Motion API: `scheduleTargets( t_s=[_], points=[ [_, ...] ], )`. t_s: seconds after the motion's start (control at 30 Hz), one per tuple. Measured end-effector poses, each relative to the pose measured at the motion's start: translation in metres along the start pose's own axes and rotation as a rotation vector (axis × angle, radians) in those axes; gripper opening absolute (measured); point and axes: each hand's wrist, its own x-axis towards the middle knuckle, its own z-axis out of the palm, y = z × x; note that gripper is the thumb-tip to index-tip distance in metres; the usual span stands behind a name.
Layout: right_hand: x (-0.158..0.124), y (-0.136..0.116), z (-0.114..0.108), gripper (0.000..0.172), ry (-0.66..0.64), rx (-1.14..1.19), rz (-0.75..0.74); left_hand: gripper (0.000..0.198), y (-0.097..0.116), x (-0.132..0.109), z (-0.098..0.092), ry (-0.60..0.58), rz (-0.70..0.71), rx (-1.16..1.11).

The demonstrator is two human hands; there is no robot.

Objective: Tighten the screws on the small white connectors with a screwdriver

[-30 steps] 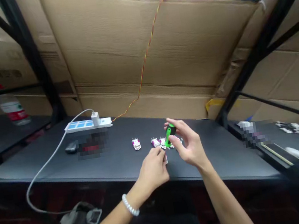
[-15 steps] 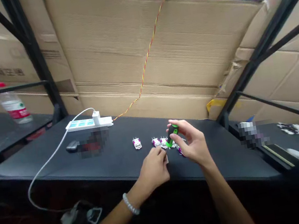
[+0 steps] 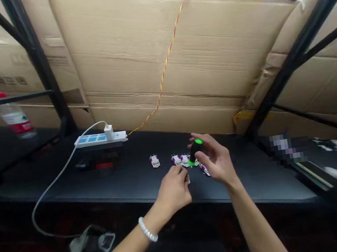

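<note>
My right hand grips a screwdriver with a black and green handle, tilted so its shaft runs down toward my left hand. The left fingers are pinched together around a small white part, mostly hidden by them; the screwdriver's tip is hidden there too. Just behind the hands lie small white and purple pieces with thin prongs, one of them left of the screwdriver. Another such piece lies under my right hand, partly covered. A single piece sits apart to the left.
A white power strip with a plugged-in charger stands at the back left of the black table. Its white cable hangs over the front edge. Cardboard walls the back; black metal posts stand at both sides.
The screwdriver handle has turned slightly and stands a little differently in my right fingers. My left hand stays in place, and the loose pieces lie as before.
</note>
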Motion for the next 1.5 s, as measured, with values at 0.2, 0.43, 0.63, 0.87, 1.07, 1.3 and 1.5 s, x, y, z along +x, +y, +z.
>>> scheduleTargets(
  t_s=[0.2, 0.43, 0.63, 0.87, 1.07, 1.3, 1.5],
  points=[
    [-0.001, 0.000, 0.006, 0.027, 0.136, 0.046, 0.046, 0.019, 0.002, 0.000, -0.002, -0.015, -0.004, -0.005],
    [0.006, 0.001, 0.006, 0.022, 0.246, -0.234, -0.067, 0.020, 0.001, 0.001, -0.003, -0.024, -0.007, 0.005],
    [-0.004, -0.002, -0.006, 0.047, -0.016, 0.082, -0.001, 0.018, 0.001, 0.001, -0.002, -0.028, -0.015, -0.003],
    [-0.001, 0.007, 0.000, 0.037, 0.066, 0.101, 0.065, 0.019, 0.002, 0.001, -0.004, -0.035, -0.005, -0.015],
    [0.001, 0.012, 0.006, 0.041, 0.072, 0.047, 0.051, 0.021, 0.002, 0.001, -0.004, -0.032, -0.004, -0.015],
    [0.006, 0.016, 0.007, 0.040, 0.193, -0.229, -0.026, 0.025, 0.001, 0.002, -0.004, -0.029, 0.002, -0.022],
    [0.015, 0.007, 0.015, 0.040, 0.280, -0.546, -0.182, 0.022, 0.002, 0.002, -0.003, -0.030, -0.011, -0.014]
  ],
)
